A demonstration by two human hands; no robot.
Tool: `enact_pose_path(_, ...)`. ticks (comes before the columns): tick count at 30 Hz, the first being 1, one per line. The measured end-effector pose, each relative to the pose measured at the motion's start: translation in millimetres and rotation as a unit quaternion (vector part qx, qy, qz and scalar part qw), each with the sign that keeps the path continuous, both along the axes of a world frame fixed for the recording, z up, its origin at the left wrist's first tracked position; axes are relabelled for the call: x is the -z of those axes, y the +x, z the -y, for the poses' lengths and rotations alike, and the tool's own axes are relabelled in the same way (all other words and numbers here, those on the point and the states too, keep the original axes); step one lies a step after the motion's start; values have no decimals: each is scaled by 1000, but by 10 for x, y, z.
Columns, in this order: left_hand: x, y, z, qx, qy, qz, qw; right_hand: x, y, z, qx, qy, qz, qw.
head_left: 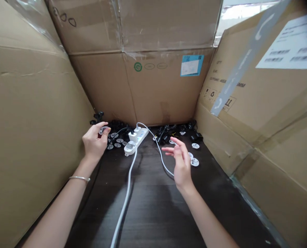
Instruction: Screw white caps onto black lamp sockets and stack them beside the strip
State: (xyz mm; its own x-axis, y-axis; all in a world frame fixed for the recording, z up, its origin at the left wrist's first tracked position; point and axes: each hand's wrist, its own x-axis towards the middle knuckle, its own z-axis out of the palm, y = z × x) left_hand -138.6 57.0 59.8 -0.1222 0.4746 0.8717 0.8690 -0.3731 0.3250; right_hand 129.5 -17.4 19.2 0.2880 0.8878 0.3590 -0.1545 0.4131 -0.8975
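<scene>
Power strip (141, 138) sits between the two hands, on the dark tabletop (149, 199), toward the back. Long axis runs on a slant: near end to the left, far end up and to the right. White plugs (133, 137) are seated along it. Left hand (94, 141) is off the strip's left side, right hand (183, 168) off its right side, neither touching it. Gap looks much the same both ways; can't call which is nearer.

Hands are well apart. Left: thumb and index curl toward each other, with a white disc (101, 130) showing between them — can't tell if it's pinched or just lying behind. Loose discs (119, 140) lie just past those fingertips, between left hand and strip. Right: fingers spread, nothing in them, tips pointing left at the strip. Thin white cable (160, 153) is the closest item to those tips; it arcs off the strip's far end and drops behind the right hand. Thick white cable (127, 187) leaves the near end and runs back toward the wearer, between the forearms.

Black adapters (196, 137) bunch along the back cardboard (164, 93), beyond the right hand. More discs (195, 162) lie just right of it.
</scene>
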Motion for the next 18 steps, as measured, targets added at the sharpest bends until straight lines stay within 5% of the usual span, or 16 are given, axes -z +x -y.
enact_pose_path(7,-5,-575,-465,-17,-227,-184,956,-19,35,-48,11,-13,1,1000)
enact_pose_path(11,17,-769,-610,-40,-275,-221,935,-24,44,-67,13,-22,-11,1000)
enact_pose_path(18,87,-851,-693,17,-293,-234,927,-34,63,-71,18,-38,-13,999)
